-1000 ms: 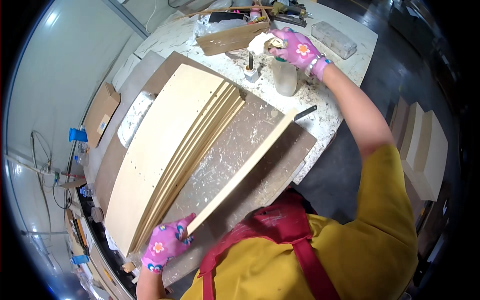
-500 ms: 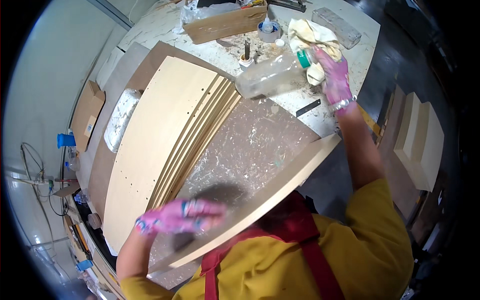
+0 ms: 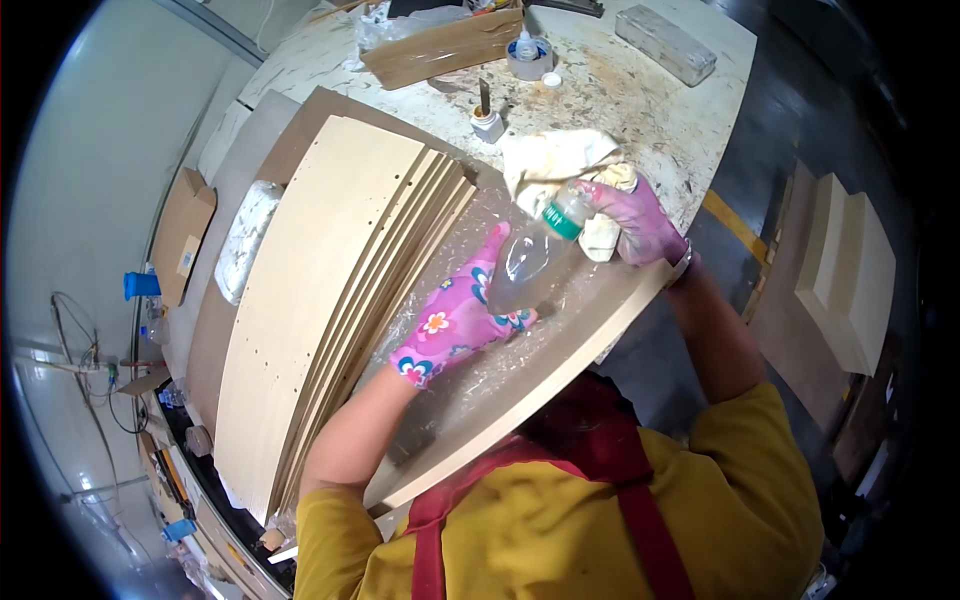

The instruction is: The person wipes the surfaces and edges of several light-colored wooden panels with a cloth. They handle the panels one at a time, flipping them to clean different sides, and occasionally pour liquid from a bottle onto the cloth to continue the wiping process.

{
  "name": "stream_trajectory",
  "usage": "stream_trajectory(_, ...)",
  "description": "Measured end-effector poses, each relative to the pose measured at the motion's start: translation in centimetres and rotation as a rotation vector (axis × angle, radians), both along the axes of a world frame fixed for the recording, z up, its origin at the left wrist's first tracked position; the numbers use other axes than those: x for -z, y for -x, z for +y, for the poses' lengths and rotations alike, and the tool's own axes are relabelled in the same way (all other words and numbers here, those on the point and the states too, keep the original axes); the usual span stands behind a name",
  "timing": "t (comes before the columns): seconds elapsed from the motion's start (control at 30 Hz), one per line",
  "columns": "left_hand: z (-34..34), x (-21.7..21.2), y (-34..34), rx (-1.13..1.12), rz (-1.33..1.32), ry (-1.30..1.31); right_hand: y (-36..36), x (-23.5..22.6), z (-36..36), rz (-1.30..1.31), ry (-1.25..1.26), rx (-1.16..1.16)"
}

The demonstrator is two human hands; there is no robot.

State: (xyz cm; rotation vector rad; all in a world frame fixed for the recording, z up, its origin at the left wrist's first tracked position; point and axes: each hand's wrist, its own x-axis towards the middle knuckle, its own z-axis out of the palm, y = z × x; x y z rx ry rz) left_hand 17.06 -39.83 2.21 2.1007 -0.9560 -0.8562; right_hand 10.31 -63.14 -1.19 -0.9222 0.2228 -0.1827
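Note:
My right hand (image 3: 640, 220), in a pink glove, is closed around the neck end of a clear plastic bottle (image 3: 522, 262) with a green band. Bunched in the same grip is a cream cloth (image 3: 560, 158). My left hand (image 3: 465, 310), in a flowered pink glove, has its thumb and fingers spread in a V beside the bottle's body; whether it touches cannot be told. Beneath both hands lies a brown board (image 3: 425, 415) strewn with white flecks. To the left stands a stack of curved pale wood panels (image 3: 310, 270) with small holes.
A curved pale strip (image 3: 530, 400) runs along the board's near side. Farther back on the table are a small white glue pot (image 3: 487, 125), a tape roll (image 3: 528, 65), a cardboard box (image 3: 440, 50) and a grey block (image 3: 665, 45). More curved pieces (image 3: 850, 270) are stacked at right.
My right hand has brought the bottle and cloth nearer and down over the board. My left hand has moved from the near left up toward the bottle, its fingers now spread.

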Motion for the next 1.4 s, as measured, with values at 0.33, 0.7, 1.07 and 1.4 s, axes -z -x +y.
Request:
stream_trajectory(0.33, 0.9, -2.0, -1.5, 0.129, -0.895, -0.294, 1.2, 1.7, 0.1, -0.073, -0.525, -0.086)
stream_trajectory(0.7, -1.9, -3.7, -0.8, 0.092, -1.023, -0.297, 1.8, 3.6, -0.4, -0.072, -0.450, -0.110)
stream_trajectory(1.07, -1.8, -8.2, -1.9, 0.271, -1.262, -0.425, 2.6, 4.2, -0.9, 0.098, -0.606, -0.111)
stream_trajectory(1.4, -3.2, -9.2, -2.4, 0.488, -1.383, -0.382, 2.4, 4.8, -0.9, 0.015, -0.656, -0.128)
